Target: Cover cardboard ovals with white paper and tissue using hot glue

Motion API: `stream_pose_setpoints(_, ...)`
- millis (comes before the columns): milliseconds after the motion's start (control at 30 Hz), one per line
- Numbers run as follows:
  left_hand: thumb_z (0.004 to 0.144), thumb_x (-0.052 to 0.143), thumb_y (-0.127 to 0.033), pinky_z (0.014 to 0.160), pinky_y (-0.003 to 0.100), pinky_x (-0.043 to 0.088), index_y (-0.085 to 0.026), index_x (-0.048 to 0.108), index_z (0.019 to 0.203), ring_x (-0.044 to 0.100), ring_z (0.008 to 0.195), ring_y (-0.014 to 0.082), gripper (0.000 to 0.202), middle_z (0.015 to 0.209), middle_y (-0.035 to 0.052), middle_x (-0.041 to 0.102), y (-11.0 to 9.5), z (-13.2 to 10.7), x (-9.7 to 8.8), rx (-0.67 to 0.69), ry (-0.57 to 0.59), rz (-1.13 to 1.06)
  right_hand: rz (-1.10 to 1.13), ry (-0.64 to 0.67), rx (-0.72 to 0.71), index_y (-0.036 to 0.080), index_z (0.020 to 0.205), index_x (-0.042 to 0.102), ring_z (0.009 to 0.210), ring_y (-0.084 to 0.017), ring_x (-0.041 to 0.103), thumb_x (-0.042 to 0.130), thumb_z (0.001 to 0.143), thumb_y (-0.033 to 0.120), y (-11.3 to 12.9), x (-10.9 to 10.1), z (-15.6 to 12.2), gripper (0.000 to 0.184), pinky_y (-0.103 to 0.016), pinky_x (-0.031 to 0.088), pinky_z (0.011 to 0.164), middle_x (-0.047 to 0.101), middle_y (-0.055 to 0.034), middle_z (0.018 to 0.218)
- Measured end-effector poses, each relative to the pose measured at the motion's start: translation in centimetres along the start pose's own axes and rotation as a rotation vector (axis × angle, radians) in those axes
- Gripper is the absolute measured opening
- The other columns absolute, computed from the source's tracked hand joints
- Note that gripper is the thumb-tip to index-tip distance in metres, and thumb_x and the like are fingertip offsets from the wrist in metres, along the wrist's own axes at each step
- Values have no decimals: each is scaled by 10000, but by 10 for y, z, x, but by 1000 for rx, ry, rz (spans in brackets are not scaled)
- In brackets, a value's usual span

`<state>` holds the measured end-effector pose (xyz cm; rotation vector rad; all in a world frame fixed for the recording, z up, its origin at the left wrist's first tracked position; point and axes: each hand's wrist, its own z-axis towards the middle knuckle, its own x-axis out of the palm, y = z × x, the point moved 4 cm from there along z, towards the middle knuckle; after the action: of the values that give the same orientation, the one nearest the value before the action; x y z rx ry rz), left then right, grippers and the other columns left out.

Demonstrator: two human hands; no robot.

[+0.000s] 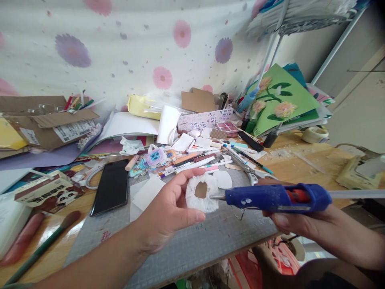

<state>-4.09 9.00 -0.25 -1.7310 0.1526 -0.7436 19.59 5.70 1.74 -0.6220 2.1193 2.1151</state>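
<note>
My left hand [171, 208] is closed on a small white craft piece [211, 186], fluffy or crumpled in texture, with a brown cardboard-coloured patch in its middle. Fingers grip it along the top and the thumb lies below. In my right hand [297, 218] is a blue hot glue gun [255, 198], held sideways with its metal nozzle pointing left. The nozzle tip is at the right side of the brown patch; whether it touches cannot be made out. A clear glue stick [357, 194] sticks out of the gun's back end. Behind the piece lies a white rounded cutout [223, 179].
A grey cutting mat [192, 249] covers the table front. Pens and scissors [245, 166] lie in a heap behind my hands. To the left are a black phone [110, 186], a panda box [45, 190] and a brush [45, 245]. Green flower artwork [282, 96] leans at the right.
</note>
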Motion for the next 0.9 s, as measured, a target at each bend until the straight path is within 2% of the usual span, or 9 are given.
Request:
stream_pose_setpoints(100, 663, 716, -67, 802, 261, 428, -294, 463, 1221, 569, 966, 171, 653, 1158, 20, 585, 0, -1, 0, -7, 12, 39, 43, 19, 46, 313, 801, 695, 697, -200, 606, 714, 689, 340, -1, 1, 3, 117, -273, 540, 639, 667, 13, 754)
stream_pose_setpoints(267, 665, 698, -64, 747, 235, 428, -300, 460, 1222, 577, 911, 154, 650, 1154, 11, 583, -1, -1, 0, -14, -9, 145, 109, 13, 127, 238, 742, 684, 608, -165, 539, 707, 692, 413, -13, -4, 4, 183, -248, 475, 539, 607, -6, 671)
stream_pose_setpoints(367, 670, 675, -68, 787, 261, 426, -280, 460, 1233, 564, 977, 186, 639, 1195, 28, 561, -1, 2, -3, 4, -51, 299, 209, -64, 85, 201, 721, 669, 526, -135, 491, 678, 722, 452, -13, -15, 7, 251, -244, 408, 479, 549, 0, 574)
stream_pose_setpoints(433, 670, 660, -74, 821, 285, 425, -253, 465, 1229, 551, 1020, 211, 619, 1192, 44, 555, -1, 5, -6, 31, -85, 422, 218, -143, 39, 201, 800, 670, 523, -137, 488, 676, 736, 436, -16, -32, 13, 244, -258, 391, 481, 550, -2, 569)
stream_pose_setpoints(500, 662, 656, -91, 843, 318, 428, -232, 473, 1215, 551, 1023, 232, 599, 1170, 59, 561, -1, 7, -9, 44, -121, 579, 112, -241, 55, 205, 858, 659, 546, -143, 494, 684, 732, 432, -28, -58, 21, 261, -269, 389, 499, 556, -1, 575)
stream_pose_setpoints(600, 644, 666, -136, 889, 372, 419, -243, 496, 1183, 549, 1023, 253, 575, 1169, 63, 566, -2, 10, -13, 47, -167, 854, -136, -440, 229, 191, 841, 650, 515, -134, 476, 728, 628, 514, -63, -108, 30, 394, -264, 367, 458, 558, 5, 557)
stream_pose_setpoints(700, 634, 669, -177, 916, 394, 414, -259, 498, 1162, 548, 1030, 260, 561, 1180, 55, 568, -3, 11, -14, 29, -180, 1019, -218, -496, 306, 173, 837, 629, 508, -137, 493, 677, 678, 523, -96, -148, 34, 387, -262, 367, 443, 568, 2, 540)
stream_pose_setpoints(800, 636, 667, -210, 917, 381, 423, -271, 469, 1180, 543, 1051, 258, 582, 1196, 43, 564, -2, 10, -13, 25, -176, 1076, -323, -504, 398, 151, 733, 604, 474, -121, 489, 666, 728, 479, -120, -169, 30, 334, -250, 360, 425, 549, 10, 497)
stream_pose_setpoints(900, 644, 670, -248, 978, 397, 382, -305, 427, 1248, 483, 1164, 273, 653, 1296, 25, 515, -1, 9, -12, 3, -155, 1153, -426, -479, 464, 137, 737, 589, 452, -77, 475, 611, 820, 427, -136, -176, 26, 302, -214, 386, 424, 538, 43, 552)
